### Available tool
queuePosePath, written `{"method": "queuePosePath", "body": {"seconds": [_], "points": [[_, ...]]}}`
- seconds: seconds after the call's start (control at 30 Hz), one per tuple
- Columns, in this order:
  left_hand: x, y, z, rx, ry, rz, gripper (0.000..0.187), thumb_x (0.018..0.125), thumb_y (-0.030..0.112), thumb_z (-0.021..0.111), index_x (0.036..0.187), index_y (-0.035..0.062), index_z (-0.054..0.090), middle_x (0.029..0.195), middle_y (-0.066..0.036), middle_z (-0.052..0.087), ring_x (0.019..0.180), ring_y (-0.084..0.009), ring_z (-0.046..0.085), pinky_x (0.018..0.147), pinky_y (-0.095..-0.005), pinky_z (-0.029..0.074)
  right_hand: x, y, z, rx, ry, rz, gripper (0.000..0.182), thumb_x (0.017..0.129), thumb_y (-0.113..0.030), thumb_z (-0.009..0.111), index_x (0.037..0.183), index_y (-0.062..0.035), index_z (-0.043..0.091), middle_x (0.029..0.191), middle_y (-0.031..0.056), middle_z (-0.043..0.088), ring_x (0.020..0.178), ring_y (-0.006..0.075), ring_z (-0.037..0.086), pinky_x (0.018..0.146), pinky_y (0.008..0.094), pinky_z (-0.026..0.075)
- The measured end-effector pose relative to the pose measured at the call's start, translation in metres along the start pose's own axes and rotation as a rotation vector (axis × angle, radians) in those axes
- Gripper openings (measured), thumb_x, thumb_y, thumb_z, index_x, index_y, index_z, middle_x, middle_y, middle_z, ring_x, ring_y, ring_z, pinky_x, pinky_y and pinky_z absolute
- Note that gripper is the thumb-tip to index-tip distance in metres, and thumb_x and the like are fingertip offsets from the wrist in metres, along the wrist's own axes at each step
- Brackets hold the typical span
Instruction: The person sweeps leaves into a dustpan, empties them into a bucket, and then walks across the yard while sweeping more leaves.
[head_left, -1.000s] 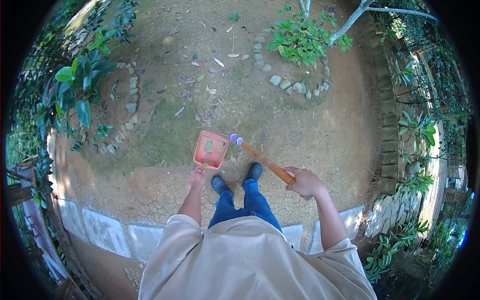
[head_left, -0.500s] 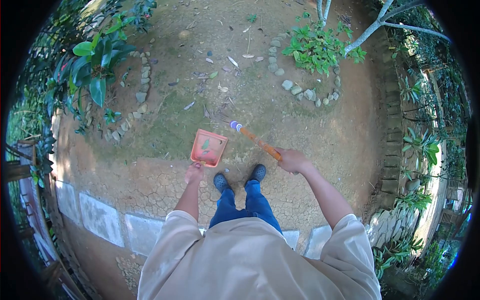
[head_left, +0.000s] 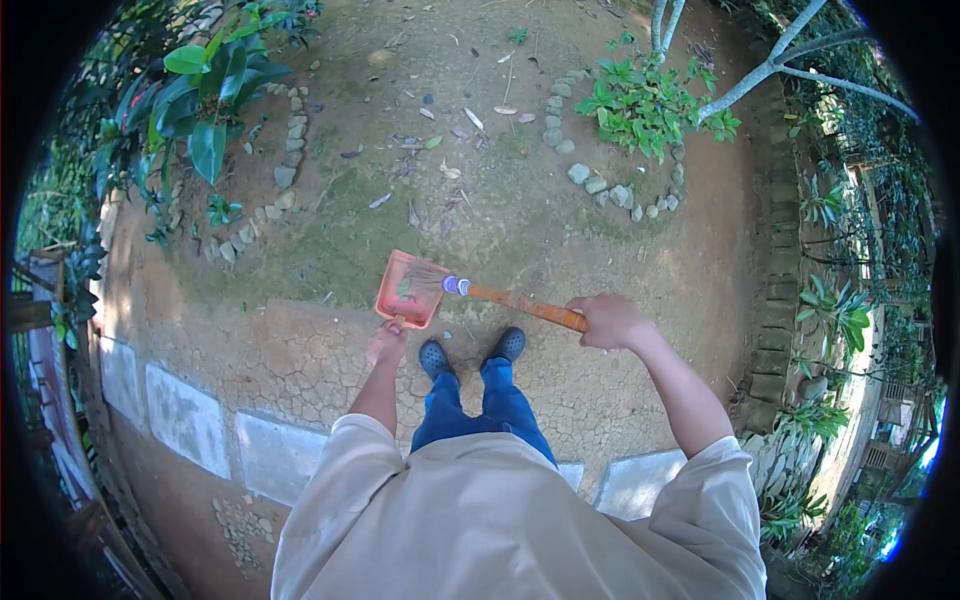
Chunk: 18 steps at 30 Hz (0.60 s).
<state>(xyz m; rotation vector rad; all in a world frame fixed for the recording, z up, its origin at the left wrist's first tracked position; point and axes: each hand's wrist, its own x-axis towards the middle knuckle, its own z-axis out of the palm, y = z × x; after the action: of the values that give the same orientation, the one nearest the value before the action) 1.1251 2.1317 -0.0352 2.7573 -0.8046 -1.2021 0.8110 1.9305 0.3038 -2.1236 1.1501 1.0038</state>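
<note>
My left hand [head_left: 386,343] is closed round the short handle of a pinkish-orange dustpan [head_left: 389,293], held low near the ground in front of my feet. Inside the pan lies a green leaf [head_left: 404,287]. A broom [head_left: 525,304] with an orange-brown stick and a purple and white collar is gripped in my right hand [head_left: 612,322]. Its thin bristles [head_left: 427,275] reach over the right side of the dustpan and partly cover the inside.
Dry leaves [head_left: 473,119] are scattered on the bare soil ahead. Stone borders [head_left: 284,176] ring a broad-leaved plant [head_left: 208,150] at left and a leafy bush [head_left: 640,107] at right. Pale paving slabs [head_left: 188,418] run behind my feet.
The broom has swung left, so its bristles moved from the soil beyond the dustpan to over the pan. My right hand shifted slightly right. The left hand keeps its hold.
</note>
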Motion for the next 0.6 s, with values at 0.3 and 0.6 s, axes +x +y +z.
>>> {"method": "queuePosePath", "body": {"seconds": [0.3,0.6], "points": [[-0.019,0.003,-0.014,-0.087,0.079,-0.013,0.028,0.088,0.041,0.062,0.115,0.0331,0.066,0.110,-0.010,0.072,0.103,-0.0327,0.069,0.087,-0.0474,0.055,-0.013,-0.008,-0.009,-0.115,0.141,0.037,0.042,0.079,-0.011,0.063,0.121,-0.0083,0.057,0.098,0.0171,0.070,0.097,0.0357,0.069,0.082,0.0466,0.055],[-0.007,0.012,0.003,-0.058,0.048,0.026,0.031,0.087,0.038,0.066,0.117,0.0336,0.066,0.111,-0.009,0.072,0.105,-0.0316,0.068,0.088,-0.0461,0.055,0.027,-0.016,0.002,-0.148,0.237,0.079,0.037,0.083,-0.011,0.061,0.119,-0.0033,0.056,0.098,0.0206,0.070,0.097,0.0369,0.070,0.082,0.0471,0.056]]}}
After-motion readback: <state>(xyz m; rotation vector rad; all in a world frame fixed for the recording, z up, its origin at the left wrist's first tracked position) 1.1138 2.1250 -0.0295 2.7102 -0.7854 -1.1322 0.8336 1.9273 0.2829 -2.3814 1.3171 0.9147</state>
